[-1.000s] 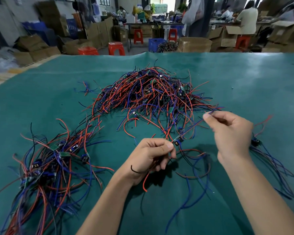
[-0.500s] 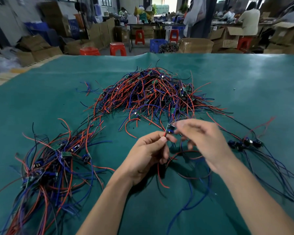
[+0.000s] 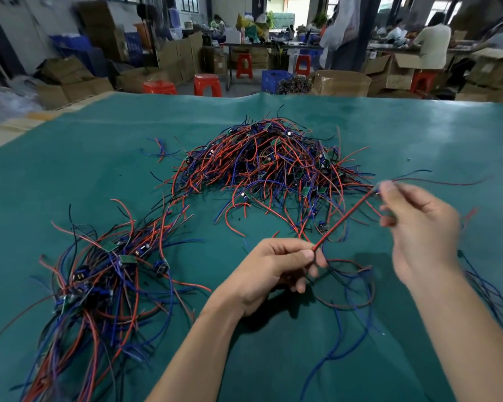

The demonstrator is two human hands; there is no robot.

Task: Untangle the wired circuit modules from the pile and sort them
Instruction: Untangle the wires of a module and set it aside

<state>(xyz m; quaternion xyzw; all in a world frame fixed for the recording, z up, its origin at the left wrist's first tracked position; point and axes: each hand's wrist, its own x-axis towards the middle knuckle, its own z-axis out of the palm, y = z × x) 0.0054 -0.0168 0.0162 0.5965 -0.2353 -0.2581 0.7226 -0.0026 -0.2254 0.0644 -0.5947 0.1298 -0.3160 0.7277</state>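
Note:
A big tangled pile of red, blue and black wired circuit modules (image 3: 273, 166) lies at the middle of the green table (image 3: 99, 158). My left hand (image 3: 276, 271) pinches the lower end of a red wire (image 3: 343, 217) between thumb and forefinger. My right hand (image 3: 418, 230), blurred by motion, pinches the same wire's upper end, and the wire runs taut between the two hands. Loose wires loop on the cloth (image 3: 346, 285) below my hands. A second heap of wired modules (image 3: 99, 274) lies at the left.
A few sorted modules with blue wires (image 3: 488, 288) lie at the right edge, partly behind my right forearm. A small stray wire bundle (image 3: 160, 149) sits left of the main pile. Beyond the table stand red stools (image 3: 206, 84), cardboard boxes (image 3: 341, 82) and people working.
My hands were close together on a small module half a second ago. Now my right hand has swung up and to the right, drawing a red wire taut from my left hand.

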